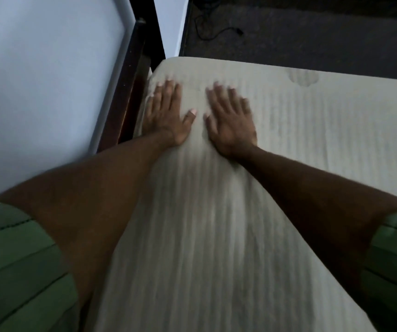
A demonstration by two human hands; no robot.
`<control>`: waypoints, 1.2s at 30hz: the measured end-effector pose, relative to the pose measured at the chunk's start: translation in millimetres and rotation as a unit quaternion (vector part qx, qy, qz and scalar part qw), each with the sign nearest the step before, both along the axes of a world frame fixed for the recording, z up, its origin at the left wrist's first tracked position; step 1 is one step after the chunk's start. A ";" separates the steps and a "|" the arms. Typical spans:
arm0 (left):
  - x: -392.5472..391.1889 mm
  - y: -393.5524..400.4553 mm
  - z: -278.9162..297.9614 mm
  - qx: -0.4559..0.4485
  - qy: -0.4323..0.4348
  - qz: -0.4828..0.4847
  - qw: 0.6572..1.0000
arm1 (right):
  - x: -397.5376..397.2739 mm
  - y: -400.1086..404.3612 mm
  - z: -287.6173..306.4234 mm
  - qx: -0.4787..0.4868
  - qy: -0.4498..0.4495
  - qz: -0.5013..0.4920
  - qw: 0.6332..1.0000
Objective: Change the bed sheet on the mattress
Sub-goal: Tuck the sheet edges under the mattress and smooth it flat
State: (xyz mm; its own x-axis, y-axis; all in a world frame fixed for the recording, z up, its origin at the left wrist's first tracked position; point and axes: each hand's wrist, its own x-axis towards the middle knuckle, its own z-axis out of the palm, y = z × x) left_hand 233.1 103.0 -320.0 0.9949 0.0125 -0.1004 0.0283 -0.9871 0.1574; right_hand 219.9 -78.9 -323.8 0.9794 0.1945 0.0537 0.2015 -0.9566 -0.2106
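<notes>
A cream striped bed sheet (312, 144) covers the mattress and fills the middle and right of the head view. Both palms lie flat on it near the far left corner. My left hand (167, 113) rests close to the mattress's left edge, fingers spread. My right hand (231, 118) lies beside it, about a hand's width to the right, fingers also spread. Neither hand holds any cloth. A faint round stain (302, 76) marks the sheet near the far edge. The image is blurred by motion.
A dark wooden bed frame (130, 87) runs along the mattress's left side against a pale wall (44, 92). Beyond the far edge lies dark carpet (312, 32) with a black cable (216, 32). Green striped sleeves (13, 259) show at the bottom corners.
</notes>
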 end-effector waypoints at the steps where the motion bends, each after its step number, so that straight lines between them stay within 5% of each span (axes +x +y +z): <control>1: 6.0 -3.4 2.1 -0.007 -0.006 0.021 1.000 | 8.1 -1.3 3.7 0.011 0.007 -0.081 0.997; 3: 12.6 -18.6 11.0 -0.100 -0.019 -0.034 0.994 | 17.6 2.0 6.2 0.015 0.017 -0.164 0.986; 6: 8.7 -60.7 10.4 -0.204 0.003 -0.249 0.947 | 8.7 0.0 0.5 -0.067 -0.001 -0.063 0.996; 11: 13.8 -114.0 -5.2 -0.118 -0.022 -0.048 0.992 | 28.3 -60.1 9.3 -0.067 0.020 0.084 0.994; 15: 20.3 -141.3 4.5 -0.034 0.043 -0.022 0.998 | 39.1 -125.3 14.0 -0.055 0.020 -0.063 0.996; 19: 24.2 -151.9 3.4 -0.048 0.067 0.006 0.997 | 36.4 -126.3 22.6 -0.041 0.028 -0.204 0.978; 25: 34.4 -150.3 8.5 -0.080 0.125 0.047 0.988 | -7.5 -104.1 11.8 -0.033 0.024 0.045 0.998; 31: 33.2 -151.4 2.0 -0.067 0.117 0.048 0.990 | -8.3 -246.1 1.5 -0.067 0.019 -0.178 0.982; 36: 37.4 -148.4 5.6 -0.092 0.146 0.055 0.983 | 1.3 -214.2 9.0 -0.029 0.037 -0.264 0.963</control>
State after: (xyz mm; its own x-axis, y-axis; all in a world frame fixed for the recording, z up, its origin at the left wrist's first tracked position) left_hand 270.4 -45.4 -314.4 0.9166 0.0741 -0.3928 0.2048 -0.9310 0.3023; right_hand 221.2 -293.1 -314.8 0.9431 -0.3322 -0.0169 -0.3309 -0.9319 -0.1483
